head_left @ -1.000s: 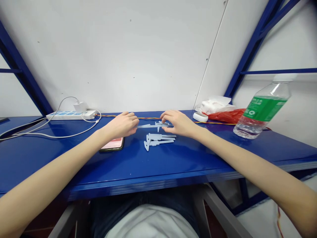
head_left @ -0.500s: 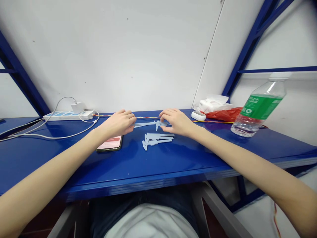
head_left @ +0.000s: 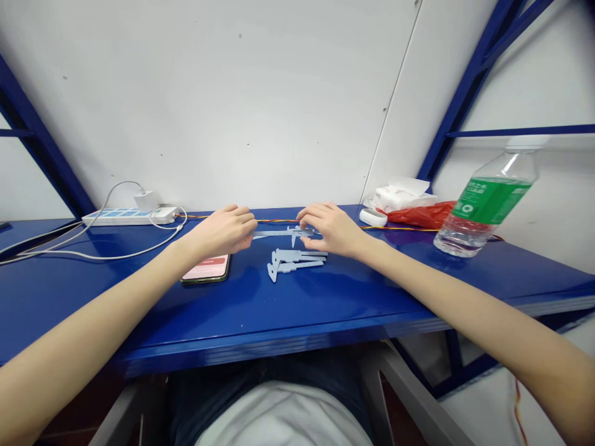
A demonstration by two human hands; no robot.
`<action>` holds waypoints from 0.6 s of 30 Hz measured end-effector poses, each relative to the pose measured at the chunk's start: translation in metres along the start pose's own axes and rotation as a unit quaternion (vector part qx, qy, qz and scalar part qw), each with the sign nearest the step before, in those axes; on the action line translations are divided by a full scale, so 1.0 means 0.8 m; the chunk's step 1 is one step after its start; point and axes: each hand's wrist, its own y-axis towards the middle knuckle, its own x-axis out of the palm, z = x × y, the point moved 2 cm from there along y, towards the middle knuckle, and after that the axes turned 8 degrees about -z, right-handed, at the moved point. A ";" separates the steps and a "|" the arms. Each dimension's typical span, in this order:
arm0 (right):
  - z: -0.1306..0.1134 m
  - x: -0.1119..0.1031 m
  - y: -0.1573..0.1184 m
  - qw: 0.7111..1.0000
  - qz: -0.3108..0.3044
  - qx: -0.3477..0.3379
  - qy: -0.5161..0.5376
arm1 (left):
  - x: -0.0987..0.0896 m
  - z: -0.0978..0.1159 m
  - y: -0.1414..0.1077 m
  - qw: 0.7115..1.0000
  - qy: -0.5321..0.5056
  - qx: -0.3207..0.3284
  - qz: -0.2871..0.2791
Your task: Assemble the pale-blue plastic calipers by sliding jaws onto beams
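A pale blue-grey caliper [head_left: 274, 233] is stretched level between my hands above the far part of the blue table. My left hand [head_left: 231, 229] is closed on its left end, and the fingertips hide that end. My right hand [head_left: 329, 228] is curled around the other end, thumb below and fingers above, beside the jaws. Just in front lie several more calipers of the same colour [head_left: 297, 256], overlapping in a small pile that neither hand touches. A phone [head_left: 207, 270] with a lit pink screen is partly under my left wrist.
At the back left are a white power strip [head_left: 125, 216] and a looped white cable [head_left: 88, 254]. A water bottle [head_left: 488, 201], red plastic bag [head_left: 421, 215], tissue pack [head_left: 402, 195] and small white device [head_left: 372, 217] stand right. Thin coloured wires run along the wall.
The caliper between my hands has levelled slightly, and its jaws have shifted a touch to the left. Both hands keep nearly the same place, and the pile has not moved.
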 end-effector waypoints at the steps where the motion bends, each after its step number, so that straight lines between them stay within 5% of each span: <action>1: -0.003 -0.001 0.001 1.000 0.005 -0.004 0.000 | -0.001 0.003 0.001 1.000 -0.004 0.002 0.005; 9: -0.037 -0.005 0.006 0.996 0.055 -0.060 -0.031 | -0.020 0.041 0.012 0.999 -0.003 -0.009 0.041; 18: -0.026 0.002 0.005 0.998 0.035 -0.036 -0.040 | -0.020 0.038 0.010 0.998 -0.013 -0.034 0.047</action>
